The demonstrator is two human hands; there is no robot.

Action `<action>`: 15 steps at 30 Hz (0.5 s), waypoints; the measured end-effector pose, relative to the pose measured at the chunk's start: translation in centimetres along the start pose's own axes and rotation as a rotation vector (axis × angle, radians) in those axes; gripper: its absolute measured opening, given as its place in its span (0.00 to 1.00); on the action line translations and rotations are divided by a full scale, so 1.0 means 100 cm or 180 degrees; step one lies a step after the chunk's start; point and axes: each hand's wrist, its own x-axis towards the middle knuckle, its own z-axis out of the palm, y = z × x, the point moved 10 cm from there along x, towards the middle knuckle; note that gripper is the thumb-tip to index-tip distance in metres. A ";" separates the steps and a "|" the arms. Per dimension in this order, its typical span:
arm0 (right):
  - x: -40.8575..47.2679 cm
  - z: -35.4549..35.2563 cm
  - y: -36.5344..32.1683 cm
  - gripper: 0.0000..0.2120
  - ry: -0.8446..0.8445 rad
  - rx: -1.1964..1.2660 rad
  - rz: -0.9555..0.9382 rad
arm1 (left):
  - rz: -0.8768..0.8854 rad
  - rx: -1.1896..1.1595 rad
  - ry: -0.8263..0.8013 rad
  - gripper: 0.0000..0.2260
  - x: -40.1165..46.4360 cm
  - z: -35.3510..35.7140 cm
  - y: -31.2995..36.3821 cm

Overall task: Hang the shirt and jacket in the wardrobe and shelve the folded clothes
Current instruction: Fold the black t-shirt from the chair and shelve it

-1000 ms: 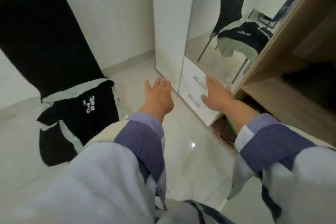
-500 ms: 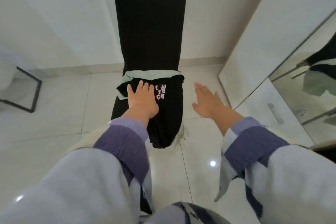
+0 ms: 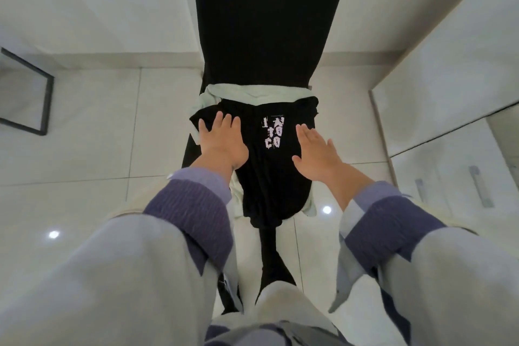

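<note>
**Both hands reach the clothes on the chair**

A black chair (image 3: 269,17) stands against the white wall, its tall back upright. On its seat lies a black garment (image 3: 269,177) with pale printed lettering (image 3: 272,132), spread over a pale green garment (image 3: 252,91) whose edge shows at the back of the seat and along both sides. The black garment's front end droops over the seat's front edge.

The left hand (image 3: 222,140) lies flat on the left part of the black garment, fingers straight and spread, gripping nothing. The right hand (image 3: 320,152) is over the garment's right part, just right of the lettering, fingers straight and together; whether it touches the cloth is hard to tell.

Right of the chair stands a white wardrobe door (image 3: 449,78), with drawer handles (image 3: 480,185) lower down. Left of the chair, a dark metal frame (image 3: 42,104) sits on the tiled floor (image 3: 84,135).
</note>
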 end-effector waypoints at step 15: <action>0.238 0.066 0.025 0.26 0.0228 0.0069 -0.0429 | -0.0220 -0.0541 -0.0341 0.31 0.225 0.109 0.017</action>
